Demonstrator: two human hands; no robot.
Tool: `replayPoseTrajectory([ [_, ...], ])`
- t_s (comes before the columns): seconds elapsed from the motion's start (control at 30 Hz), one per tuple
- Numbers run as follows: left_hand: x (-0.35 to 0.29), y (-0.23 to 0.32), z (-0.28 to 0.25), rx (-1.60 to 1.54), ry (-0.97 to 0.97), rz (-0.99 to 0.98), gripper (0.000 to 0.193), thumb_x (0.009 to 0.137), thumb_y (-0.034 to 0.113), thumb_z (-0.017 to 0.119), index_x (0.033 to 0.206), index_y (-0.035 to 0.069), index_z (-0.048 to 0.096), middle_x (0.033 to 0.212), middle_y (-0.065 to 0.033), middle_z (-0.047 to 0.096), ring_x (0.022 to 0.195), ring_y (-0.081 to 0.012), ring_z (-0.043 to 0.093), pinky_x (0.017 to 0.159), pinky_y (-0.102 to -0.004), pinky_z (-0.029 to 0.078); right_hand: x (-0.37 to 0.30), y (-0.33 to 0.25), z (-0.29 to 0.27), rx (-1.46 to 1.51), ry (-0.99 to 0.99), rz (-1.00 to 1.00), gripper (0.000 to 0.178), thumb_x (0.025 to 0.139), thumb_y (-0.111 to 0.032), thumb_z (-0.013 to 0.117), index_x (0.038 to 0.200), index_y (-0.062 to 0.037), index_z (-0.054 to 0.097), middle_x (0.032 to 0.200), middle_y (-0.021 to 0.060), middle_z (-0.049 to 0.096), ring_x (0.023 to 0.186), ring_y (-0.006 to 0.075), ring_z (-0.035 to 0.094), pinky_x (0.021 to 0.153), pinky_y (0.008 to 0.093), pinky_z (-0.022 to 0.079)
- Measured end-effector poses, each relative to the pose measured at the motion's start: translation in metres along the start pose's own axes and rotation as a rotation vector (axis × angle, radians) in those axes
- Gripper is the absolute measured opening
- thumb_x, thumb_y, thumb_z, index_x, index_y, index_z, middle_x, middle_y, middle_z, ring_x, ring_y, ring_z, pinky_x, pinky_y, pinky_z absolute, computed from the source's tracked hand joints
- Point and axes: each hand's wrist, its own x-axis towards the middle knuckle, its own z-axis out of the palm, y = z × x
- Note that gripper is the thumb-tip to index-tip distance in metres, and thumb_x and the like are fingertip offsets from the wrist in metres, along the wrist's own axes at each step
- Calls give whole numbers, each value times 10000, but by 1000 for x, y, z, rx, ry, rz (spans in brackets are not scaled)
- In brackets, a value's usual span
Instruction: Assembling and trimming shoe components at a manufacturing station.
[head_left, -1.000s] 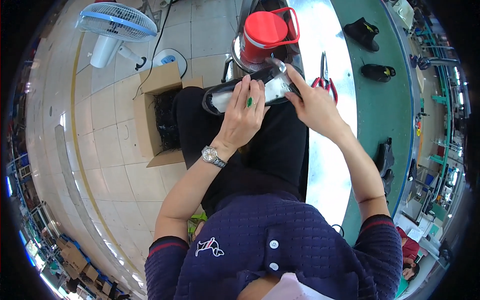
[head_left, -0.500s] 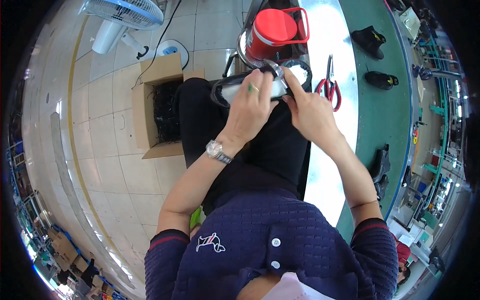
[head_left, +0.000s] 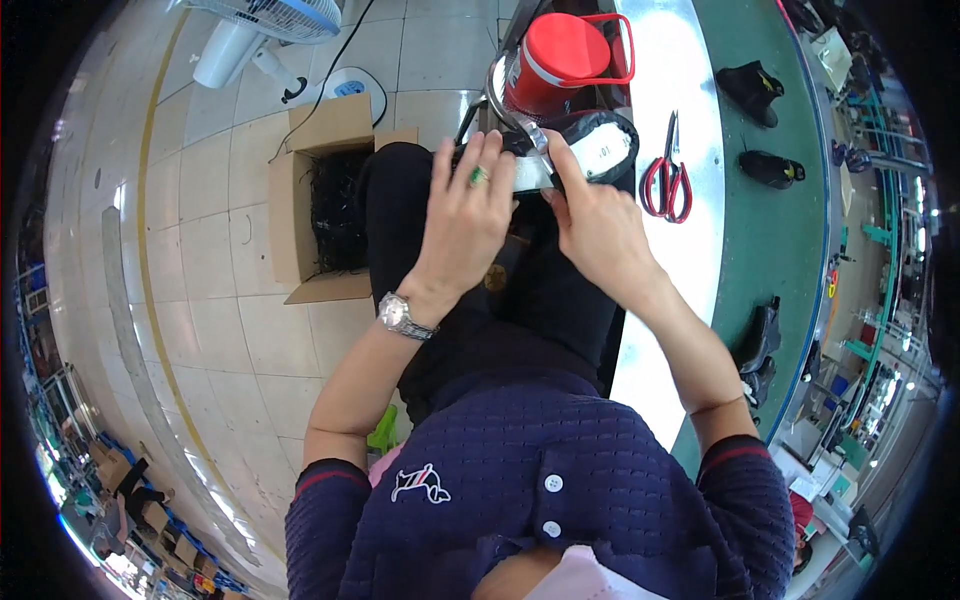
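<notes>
Evidently mid-operation: a black shoe [head_left: 607,148] lies across the lap beneath both hands, its white face up. The right grip [head_left: 605,235] is closed on a metal tool [head_left: 535,140], pinched between thumb and fingers, the shiny head against or just above the white face; contact cannot be made out. The left grip [head_left: 470,205] lies over the shoe's left part, fingers nearly straight and slightly spread; whether it clasps the edge beneath cannot be told.

Progress, as judged: the shoe is in place with its white face exposed, and the tool has been taken up. Work at the face appears unfinished, since the tool is not laid down nor the shoe released. How much of the face has been treated does not show, the left part being covered by the hand. To the right of the right grip, red-handled scissors [head_left: 668,180] lie unused on the bench [head_left: 670,290]. Beyond the grips stands a red jug [head_left: 565,50]; left of the left grip, an open carton [head_left: 290,220] holds a dark mass.

Compared with one second earlier: the right grip and tool now sit farther left along the shoe, leaving its right end, formerly covered, plainly bare. The left fingers are more spread than half a second ago. The scissors remain on the bench.
</notes>
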Motion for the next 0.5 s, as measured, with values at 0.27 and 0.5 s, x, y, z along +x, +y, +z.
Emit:
replayPoseTrajectory([
  [0.27,10,-42,-24,-710,-227,-270,920,660,141,816,1446,144,339,1273,-128,588,1200,-270,516,970,-381,443,8,-4,-13,9,-36,-46,496,893,-159,560,1361,-130,396,653,193,638,622,435,625,593,531,492],
  [0.5,-34,-40,-55,-614,-101,-409,1090,668,362,840,1496,64,196,1440,-235,378,1347,-373,339,1061,-397,366,-35,22,-28,521,-230,366,467,930,-128,559,1371,-60,422,915,169,669,573,259,658,602,371,526],
])
